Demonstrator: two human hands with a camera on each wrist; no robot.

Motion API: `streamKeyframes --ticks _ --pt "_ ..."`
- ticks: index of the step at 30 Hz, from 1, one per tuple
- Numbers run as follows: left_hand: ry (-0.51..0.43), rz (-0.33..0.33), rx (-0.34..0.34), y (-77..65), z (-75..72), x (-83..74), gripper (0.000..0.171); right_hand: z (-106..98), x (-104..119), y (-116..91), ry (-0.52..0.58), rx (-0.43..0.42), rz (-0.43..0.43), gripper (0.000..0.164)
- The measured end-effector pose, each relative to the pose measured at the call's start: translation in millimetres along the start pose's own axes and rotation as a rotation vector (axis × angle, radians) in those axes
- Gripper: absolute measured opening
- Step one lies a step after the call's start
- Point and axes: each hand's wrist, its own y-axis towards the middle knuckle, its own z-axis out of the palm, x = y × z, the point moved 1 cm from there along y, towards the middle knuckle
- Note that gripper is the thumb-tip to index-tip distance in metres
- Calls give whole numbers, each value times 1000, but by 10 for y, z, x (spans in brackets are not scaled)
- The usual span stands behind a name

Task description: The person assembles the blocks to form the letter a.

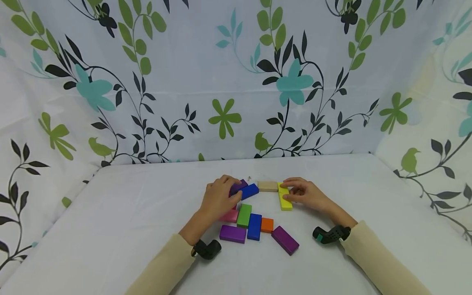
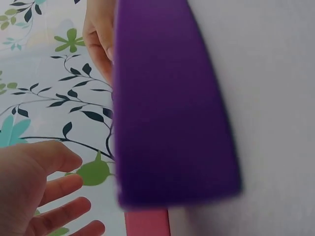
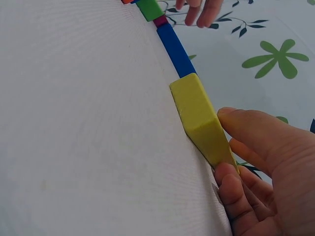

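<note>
My left hand (image 1: 221, 197) is over the back left of the blocks, with its fingertips at a dark purple block (image 1: 239, 186) and its thumb beside a blue block (image 1: 249, 191). In the left wrist view its fingers (image 2: 63, 189) are spread, with nothing visible between them and the thumb. My right hand (image 1: 307, 194) pinches a yellow block (image 1: 285, 200) lying on the table; in the right wrist view the thumb (image 3: 241, 118) is on one side and fingertips are at its near end. A plain wooden block (image 1: 268, 186) lies between the yellow and blue ones.
Nearer me lie a pink block (image 1: 229, 216), a green block (image 1: 244, 215), another blue block (image 1: 254, 227), an orange block (image 1: 267, 225), a violet block (image 1: 232, 234) and a magenta-purple block (image 1: 285, 240). A patterned curtain (image 1: 184, 82) hangs behind the white table (image 1: 129, 213).
</note>
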Motion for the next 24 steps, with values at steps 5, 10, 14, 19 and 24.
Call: streamKeyframes --ticks 5,10,14,19,24 --pt "4 53 26 -6 33 -81 27 -11 -4 8 -4 0 29 38" --pt "-5 91 92 -41 89 -156 28 -7 -2 8 3 5 13 38" --pt "-42 125 153 -56 115 -215 29 -6 20 -6 15 9 -4 37" --pt "-90 160 256 -68 154 -234 29 -1 37 -14 11 6 -8 37" --pt "-103 193 314 -73 167 -253 28 -6 27 -3 6 0 3 37"
